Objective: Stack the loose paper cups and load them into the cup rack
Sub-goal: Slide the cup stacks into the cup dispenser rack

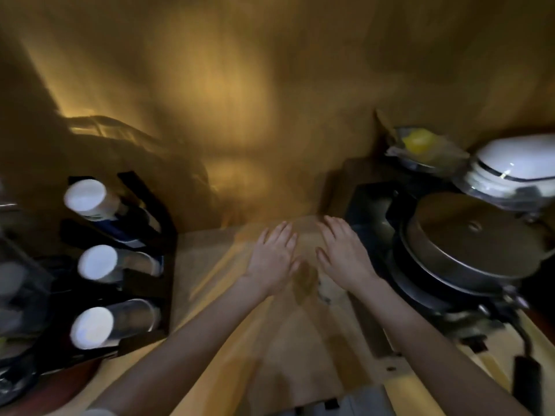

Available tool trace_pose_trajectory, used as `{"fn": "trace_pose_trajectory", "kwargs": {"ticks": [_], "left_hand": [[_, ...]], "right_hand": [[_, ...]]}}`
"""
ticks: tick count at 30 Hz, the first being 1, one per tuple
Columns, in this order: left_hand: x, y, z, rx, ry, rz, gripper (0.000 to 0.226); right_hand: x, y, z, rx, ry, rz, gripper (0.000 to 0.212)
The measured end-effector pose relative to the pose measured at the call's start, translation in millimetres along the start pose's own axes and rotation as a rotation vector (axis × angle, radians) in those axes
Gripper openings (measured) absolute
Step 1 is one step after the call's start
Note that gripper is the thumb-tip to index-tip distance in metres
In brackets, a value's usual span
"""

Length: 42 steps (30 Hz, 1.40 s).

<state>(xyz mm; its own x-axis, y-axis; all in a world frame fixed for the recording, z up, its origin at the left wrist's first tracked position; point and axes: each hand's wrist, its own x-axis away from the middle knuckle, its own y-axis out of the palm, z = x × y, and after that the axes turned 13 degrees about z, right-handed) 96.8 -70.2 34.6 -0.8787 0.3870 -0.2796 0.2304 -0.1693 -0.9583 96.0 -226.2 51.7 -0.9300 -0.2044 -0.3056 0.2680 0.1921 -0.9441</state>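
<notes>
Both my forearms reach up the frame's middle; my left hand (pixel 271 259) and right hand (pixel 345 253) lie spread, empty, palms down. Far left, the cup rack (pixel 144 235) holds three blurred cup stacks (pixel 97 264).

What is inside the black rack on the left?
The black rack holds three stacks of cups, white bottoms facing out. How many cups each stack has is hidden and blurred.

Single head view — looking forward and down, close over wooden counter (pixel 210 295), blurred
</notes>
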Motion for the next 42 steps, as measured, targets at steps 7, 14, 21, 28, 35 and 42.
{"fn": "trace_pose_trajectory", "kwargs": {"ticks": [7,14,21,28,35,42], "left_hand": [[-6.8,35.9,52.7,0.261,-0.276,-0.089,0.039],[-11.9,70.3,55.8,0.741,-0.691,-0.259,0.038],[-1.4,61.1,46.9,1.143,-0.956,-0.314,0.033],[22.9,17.3,8.5,1.707,-1.282,-0.411,0.073],[60.8,-21.0,-22.9,1.685,-1.167,-0.158,0.063],[128.2,-41.2,-49.2,1.092,-0.961,0.246,0.086]], "right_hand": [[40.2,23.3,46.0,-0.154,0.384,-0.082,0.049],[49.1,43.2,60.4,-0.501,0.804,-0.163,0.032],[46.9,44.5,50.6,-0.721,0.879,-0.051,0.027],[39.6,15.3,8.7,-0.929,0.492,0.102,0.024],[50.4,14.4,-27.7,-0.983,0.329,0.016,0.023],[52.5,20.2,-85.1,-1.148,0.334,-0.101,0.028]]}}
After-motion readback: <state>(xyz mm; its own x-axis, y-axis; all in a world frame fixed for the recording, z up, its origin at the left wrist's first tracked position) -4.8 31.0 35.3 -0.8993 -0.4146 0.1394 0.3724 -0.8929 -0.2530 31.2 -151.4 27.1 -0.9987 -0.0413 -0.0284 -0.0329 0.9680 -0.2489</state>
